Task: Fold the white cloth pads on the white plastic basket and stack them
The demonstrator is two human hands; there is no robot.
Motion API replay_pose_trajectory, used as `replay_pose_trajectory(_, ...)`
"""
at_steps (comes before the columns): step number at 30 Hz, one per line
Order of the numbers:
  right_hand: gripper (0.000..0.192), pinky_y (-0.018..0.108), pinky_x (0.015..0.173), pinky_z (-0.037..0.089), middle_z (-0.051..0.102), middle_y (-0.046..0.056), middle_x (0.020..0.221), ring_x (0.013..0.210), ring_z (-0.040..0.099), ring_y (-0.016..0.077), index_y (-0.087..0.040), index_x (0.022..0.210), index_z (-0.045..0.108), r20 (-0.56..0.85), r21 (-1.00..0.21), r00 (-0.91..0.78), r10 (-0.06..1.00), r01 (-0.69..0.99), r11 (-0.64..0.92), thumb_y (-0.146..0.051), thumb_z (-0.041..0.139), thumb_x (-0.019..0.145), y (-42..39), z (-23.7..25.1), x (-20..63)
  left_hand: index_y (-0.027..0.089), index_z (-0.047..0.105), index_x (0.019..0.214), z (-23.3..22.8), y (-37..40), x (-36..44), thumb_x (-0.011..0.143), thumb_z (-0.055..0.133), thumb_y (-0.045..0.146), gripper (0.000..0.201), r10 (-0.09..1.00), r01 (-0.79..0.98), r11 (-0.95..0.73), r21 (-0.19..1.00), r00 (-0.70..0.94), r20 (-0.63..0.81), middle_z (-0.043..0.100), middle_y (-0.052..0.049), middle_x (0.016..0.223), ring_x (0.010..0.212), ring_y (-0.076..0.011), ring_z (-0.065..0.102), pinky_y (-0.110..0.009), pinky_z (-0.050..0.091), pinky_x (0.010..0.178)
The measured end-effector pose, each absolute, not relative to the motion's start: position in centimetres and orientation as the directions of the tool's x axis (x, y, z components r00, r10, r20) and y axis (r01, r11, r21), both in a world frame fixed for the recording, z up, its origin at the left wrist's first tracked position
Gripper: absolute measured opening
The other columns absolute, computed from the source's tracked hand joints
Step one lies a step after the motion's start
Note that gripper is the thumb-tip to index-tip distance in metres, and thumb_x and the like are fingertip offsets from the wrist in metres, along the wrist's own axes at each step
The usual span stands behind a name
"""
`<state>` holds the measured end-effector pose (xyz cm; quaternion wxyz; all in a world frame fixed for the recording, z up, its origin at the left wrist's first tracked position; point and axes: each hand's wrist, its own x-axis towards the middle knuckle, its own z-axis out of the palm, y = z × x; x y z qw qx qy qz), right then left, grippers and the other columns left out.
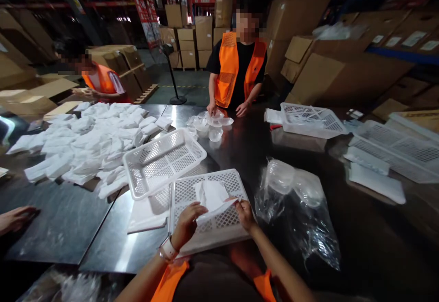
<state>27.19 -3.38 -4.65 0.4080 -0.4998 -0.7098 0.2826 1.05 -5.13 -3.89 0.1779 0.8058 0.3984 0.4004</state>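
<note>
A sheet of white paper [214, 194] lies over the white perforated basket [236, 181] right in front of me. At the sheet's near left edge is my left hand [188, 219], closed with fingertips at the paper and a watch on the wrist. My right hand [245, 213] pinches the sheet's right corner, which is lifted a little. Whether anything lies under the paper I cannot tell. Another white basket [164, 162] stands tilted just beyond, overlapping this one at the left.
Many white wrapped packets [89, 137] are heaped at the left. A clear plastic bag [302, 201] with clear bowls lies at the right. Across the table a co-worker [236, 69] handles clear bowls [214, 133]. More baskets [312, 119] stand far right; another person's hand [17, 219] shows left.
</note>
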Motion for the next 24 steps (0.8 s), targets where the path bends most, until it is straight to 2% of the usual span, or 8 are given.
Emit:
replay_pose_trajectory(2,0.066,0.031,0.066,0.055,0.067,0.007,0.068,0.067,0.064,0.0198,-0.020,0.072,0.067,0.287,-0.877,-0.024,0.958,0.395,0.273,-0.061,0.024,0.099,-3.4,-4.4,26.7,0.021,0.068,0.092,-3.3,-5.1,1.3,0.095,0.041,0.029,0.029,0.900,0.494,-0.434,0.753,0.208,0.382,0.077,-0.007,0.089,0.086,-0.0198,0.072,-0.037,0.060,0.078)
replay_pose_trajectory(4,0.065,0.030,0.059,0.052,0.065,0.006,0.064,0.060,0.061,0.0185,-0.020,0.064,0.061,0.247,-0.904,0.068,0.967,0.376,0.205,-0.067,0.029,0.096,-3.2,-4.3,26.0,0.021,0.064,0.082,-2.8,-5.1,2.0,0.097,0.041,0.043,0.035,0.967,0.462,-0.249,0.851,0.076,0.242,0.074,-0.006,0.077,0.073,-0.0189,0.070,-0.032,0.057,0.068)
replay_pose_trajectory(7,0.065,0.027,0.048,0.042,0.055,0.002,0.049,0.048,0.051,0.0157,-0.022,0.056,0.054,0.209,-0.889,0.121,0.970,0.437,0.137,-0.072,0.033,0.093,-2.5,-4.6,24.7,0.023,0.052,0.070,-2.4,-4.9,3.2,0.099,0.032,0.053,0.046,0.982,0.459,-0.099,0.883,-0.100,0.162,0.064,-0.002,0.063,0.061,-0.0168,0.061,-0.030,0.051,0.062)
replay_pose_trajectory(11,0.064,0.028,0.047,0.034,0.057,0.005,0.049,0.046,0.047,0.0152,-0.024,0.053,0.052,0.242,-0.743,0.178,0.954,0.666,0.065,-0.065,0.028,0.097,-1.6,-5.3,23.7,0.027,0.043,0.068,-3.1,-4.0,4.4,0.099,0.022,0.056,0.047,0.948,0.570,0.007,0.822,-0.264,0.175,0.054,0.000,0.057,0.052,-0.0174,0.052,-0.031,0.042,0.054)
replay_pose_trajectory(16,0.056,0.029,0.048,0.031,0.068,0.011,0.058,0.049,0.059,0.0184,-0.023,0.060,0.061,0.217,-0.624,0.170,0.961,0.781,0.003,-0.054,0.036,0.099,-1.3,-5.7,23.3,0.027,0.043,0.067,-4.4,-3.1,4.7,0.100,0.024,0.046,0.042,0.942,0.636,0.061,0.769,-0.291,0.167,0.054,0.000,0.057,0.050,-0.0173,0.051,-0.029,0.035,0.052)
replay_pose_trajectory(18,0.048,0.028,0.048,0.033,0.071,0.011,0.062,0.052,0.063,0.0203,-0.022,0.065,0.065,0.189,-0.568,0.154,0.970,0.823,-0.020,-0.049,0.043,0.098,-1.4,-5.6,23.2,0.025,0.045,0.068,-4.7,-2.9,4.5,0.101,0.027,0.040,0.041,0.952,0.711,0.060,0.701,-0.253,0.175,0.054,0.001,0.055,0.049,-0.0158,0.052,-0.027,0.032,0.051)
replay_pose_trajectory(20,0.041,0.028,0.048,0.035,0.073,0.012,0.065,0.054,0.066,0.0221,-0.021,0.069,0.068,0.159,-0.506,0.131,0.979,0.862,-0.034,-0.044,0.049,0.097,-1.4,-5.3,23.0,0.023,0.051,0.069,-4.8,-2.9,3.9,0.102,0.029,0.034,0.041,0.968,0.819,0.015,0.574,-0.156,0.196,0.058,0.000,0.055,0.048,-0.0148,0.055,-0.026,0.032,0.050)
replay_pose_trajectory(24,0.025,0.027,0.050,0.041,0.075,0.012,0.070,0.058,0.070,0.0230,-0.019,0.086,0.072,0.158,-0.345,0.072,0.985,0.938,-0.013,-0.037,0.056,0.095,-1.5,-4.5,22.5,0.020,0.057,0.063,-4.1,-3.0,1.9,0.100,0.037,0.033,0.044,0.973,0.925,-0.079,0.373,-0.009,0.229,0.058,-0.003,0.052,0.048,-0.0172,0.059,-0.026,0.035,0.047)
